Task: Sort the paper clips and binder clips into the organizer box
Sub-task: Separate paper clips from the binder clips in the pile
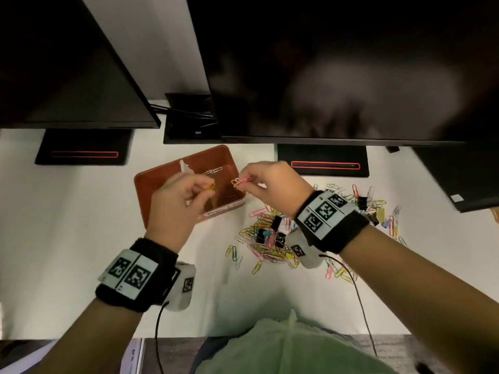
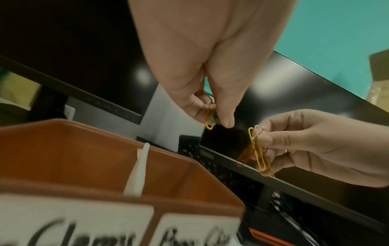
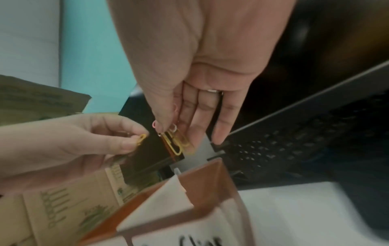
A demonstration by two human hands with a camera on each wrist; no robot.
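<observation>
We hold both hands above the organizer box (image 1: 164, 182), a brown tray with a white divider (image 2: 138, 171) and white labels on its near wall.

Left hand (image 1: 176, 201): thumb and forefinger pinch a yellow paper clip (image 2: 210, 118); its lower loop hangs free below the fingertips.

Right hand (image 1: 272, 184): thumb and forefinger pinch a small bunch of paper clips (image 2: 257, 149), yellow, white and pink; the longest yellow one juts below the grip.

The two hands stand near each other, apart.

Loose clips (image 1: 213, 171) lie in the box's far compartment.

A mixed pile (image 1: 270, 238) of coloured paper clips and binder clips lies on the white desk (image 1: 67, 238) to the right of the box.
</observation>
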